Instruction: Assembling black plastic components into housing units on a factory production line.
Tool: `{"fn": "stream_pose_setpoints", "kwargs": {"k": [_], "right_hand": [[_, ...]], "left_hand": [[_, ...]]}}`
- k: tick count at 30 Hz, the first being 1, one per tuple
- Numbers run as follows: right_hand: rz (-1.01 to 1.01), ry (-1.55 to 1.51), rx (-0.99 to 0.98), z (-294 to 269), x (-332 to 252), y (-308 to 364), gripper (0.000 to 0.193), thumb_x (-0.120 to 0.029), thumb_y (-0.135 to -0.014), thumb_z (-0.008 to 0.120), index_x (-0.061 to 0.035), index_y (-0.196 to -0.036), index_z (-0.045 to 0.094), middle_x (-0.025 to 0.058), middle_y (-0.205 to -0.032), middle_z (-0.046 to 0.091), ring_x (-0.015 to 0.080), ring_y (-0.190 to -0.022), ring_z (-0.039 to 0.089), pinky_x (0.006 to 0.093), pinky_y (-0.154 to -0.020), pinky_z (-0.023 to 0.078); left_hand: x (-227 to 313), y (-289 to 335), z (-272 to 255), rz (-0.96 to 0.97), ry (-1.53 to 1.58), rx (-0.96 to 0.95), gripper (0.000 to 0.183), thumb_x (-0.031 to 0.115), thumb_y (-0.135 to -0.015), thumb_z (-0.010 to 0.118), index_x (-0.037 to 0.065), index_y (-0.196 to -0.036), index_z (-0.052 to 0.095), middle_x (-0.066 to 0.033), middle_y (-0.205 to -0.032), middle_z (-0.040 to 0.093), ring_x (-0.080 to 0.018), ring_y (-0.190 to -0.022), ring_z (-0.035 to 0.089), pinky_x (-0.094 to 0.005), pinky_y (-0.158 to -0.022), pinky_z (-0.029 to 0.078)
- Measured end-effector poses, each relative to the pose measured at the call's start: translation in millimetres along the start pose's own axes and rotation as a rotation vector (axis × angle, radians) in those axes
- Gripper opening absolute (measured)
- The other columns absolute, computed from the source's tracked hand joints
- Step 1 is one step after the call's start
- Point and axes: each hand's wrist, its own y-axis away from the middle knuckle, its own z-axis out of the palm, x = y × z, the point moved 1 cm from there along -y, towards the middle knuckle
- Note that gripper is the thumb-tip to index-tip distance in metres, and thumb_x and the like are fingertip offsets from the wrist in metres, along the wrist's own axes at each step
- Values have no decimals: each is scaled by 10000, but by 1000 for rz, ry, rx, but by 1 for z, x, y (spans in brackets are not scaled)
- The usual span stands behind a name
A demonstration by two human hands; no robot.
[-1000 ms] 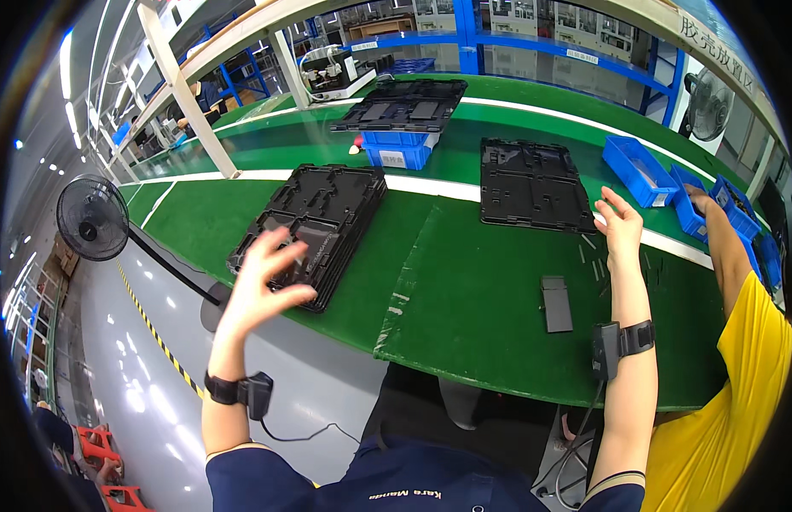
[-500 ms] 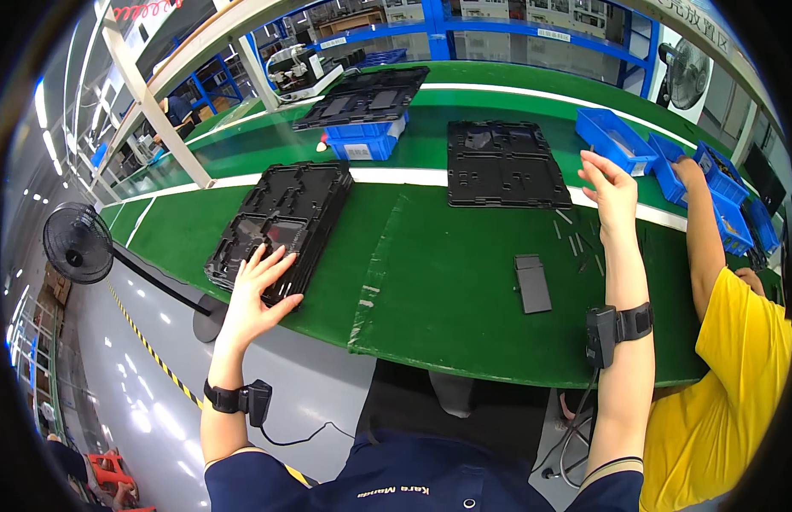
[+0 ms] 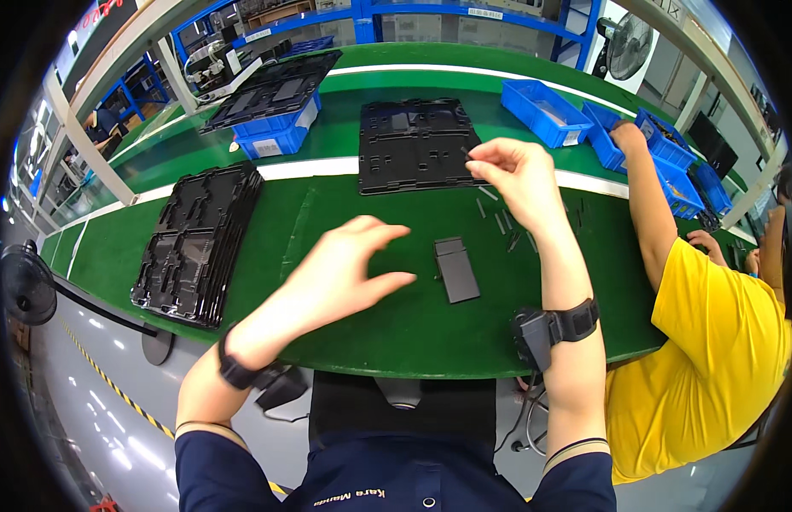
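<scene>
My left hand (image 3: 340,264) hangs over the green table with thumb and fingers apart, holding nothing. It is nearest to a flat dark grey rectangular case (image 3: 460,275), which lies to its right. Thumb and fingertips of my right hand (image 3: 519,175) are pinched together on a small black piece (image 3: 466,154), too small to identify. That hand is beside the right edge of a black moulded tray (image 3: 413,149). Several thin grey and black strips (image 3: 500,224) lie scattered beneath it.
At the left stands a stack of black trays (image 3: 195,243). Another black tray (image 3: 272,90) rests on blue bins (image 3: 276,136). More blue bins (image 3: 545,111) are at the far right, where a co-worker in yellow (image 3: 703,341) reaches into one. A standing fan (image 3: 29,282) is left.
My left hand has left the tray stack and moved right toward the case. My right hand has come inward and lower, now pinching a small black piece. The whole view has shifted right.
</scene>
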Motion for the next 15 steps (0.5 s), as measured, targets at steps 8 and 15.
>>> {"fn": "stream_pose_setpoints", "kwargs": {"k": [8, 15], "right_hand": [[-57, 54, -84, 3, 13, 1, 55, -10, -746, 580, -24, -799, 587, 63, -614, 542, 120, -577, 527, 262, -541, 430], [337, 7, -512, -12, 15, 3, 379, -358, -729, 692, -24, -907, 678, 64, -735, 632, 115, -684, 584, 245, -576, 479]], "left_hand": [[-24, -64, 57, -124, 14, -243, 502, 322, -637, 767, 15, -973, 553, -117, -896, 533, -196, -814, 546, -325, -697, 467], [-15, -57, 59, -174, 399, -289, 700, 171, -645, 775, 32, -1211, 387, -105, -904, 568, -156, -767, 576, -284, -640, 481]]}}
